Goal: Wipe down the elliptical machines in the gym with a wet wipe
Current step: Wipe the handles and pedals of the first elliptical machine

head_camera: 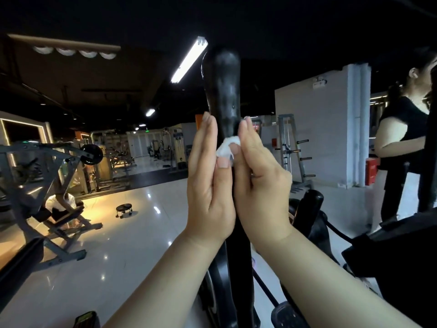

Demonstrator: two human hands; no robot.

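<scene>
White wet wipe [224,149] on a black elliptical handle [224,91].
Hands close together: right hand [260,178] pinches the wipe, left hand [208,181] presses flat.

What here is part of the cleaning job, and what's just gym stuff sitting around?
Job: wipe, elliptical handle, left hand, right hand.

Just about: stool, weight machine, rack, another person.
</scene>
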